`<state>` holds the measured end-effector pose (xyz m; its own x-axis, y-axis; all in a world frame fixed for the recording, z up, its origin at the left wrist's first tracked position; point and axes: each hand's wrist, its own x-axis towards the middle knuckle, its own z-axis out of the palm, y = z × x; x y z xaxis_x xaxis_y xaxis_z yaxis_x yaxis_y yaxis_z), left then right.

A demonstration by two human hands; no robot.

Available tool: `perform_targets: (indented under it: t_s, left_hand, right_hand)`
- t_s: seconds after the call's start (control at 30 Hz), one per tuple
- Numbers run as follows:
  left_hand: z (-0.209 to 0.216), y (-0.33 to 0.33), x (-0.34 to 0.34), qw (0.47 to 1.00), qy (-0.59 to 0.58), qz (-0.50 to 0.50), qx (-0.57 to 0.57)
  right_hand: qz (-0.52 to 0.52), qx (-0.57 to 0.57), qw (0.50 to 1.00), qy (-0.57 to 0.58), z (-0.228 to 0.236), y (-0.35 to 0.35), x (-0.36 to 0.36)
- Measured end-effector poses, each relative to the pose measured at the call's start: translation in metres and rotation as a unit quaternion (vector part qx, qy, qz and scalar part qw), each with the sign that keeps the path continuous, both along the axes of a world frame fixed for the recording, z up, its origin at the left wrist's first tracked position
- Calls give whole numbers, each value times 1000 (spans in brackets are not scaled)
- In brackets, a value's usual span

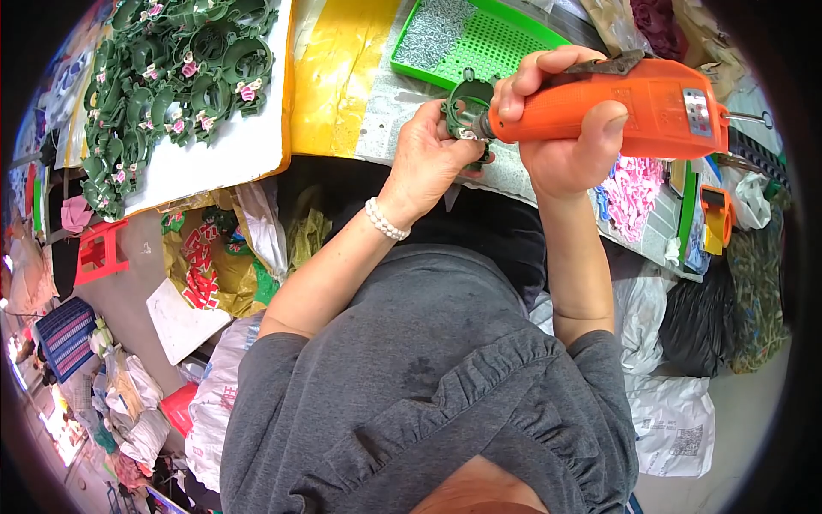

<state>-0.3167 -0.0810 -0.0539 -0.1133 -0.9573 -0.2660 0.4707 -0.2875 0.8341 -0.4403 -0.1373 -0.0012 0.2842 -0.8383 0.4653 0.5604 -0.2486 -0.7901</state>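
My right hand (565,128) is wrapped round an orange electric screwdriver (634,107), which lies level with its tip pointing left. That tip meets a dark green ring-shaped plastic part (467,98), pinched in the fingers of my left hand (424,163). My fingers hide some of the green part, and whether a screw sits at the tip cannot be made out. Just beyond both hands stands a bright green tray (514,47) with a perforated floor. Small silvery screws (432,34) are heaped in its left end.
At the left, many green ring parts with pink flowers (180,94) pile on a white board (214,171). Yellow tape (330,77) covers the table beside it. Pink pieces (634,197) lie right of my right wrist. Bags and a red stool (103,251) stand on the floor.
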Motion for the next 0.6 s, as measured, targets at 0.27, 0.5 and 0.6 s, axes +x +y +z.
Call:
perform_targets:
  t_s: [0.27, 0.5, 0.6]
  left_hand:
    - [-2, -2, -7, 999, 19, 42, -16]
    - [1, -2, -5, 998, 46, 46, 5]
    - [4, 2, 3, 998, 34, 52, -1]
  right_hand:
    - [-61, -2, 993, 102, 7, 13, 8]
    - [-6, -11, 1000, 27, 1, 12, 10]
    - [14, 27, 1000, 2, 3, 8, 6]
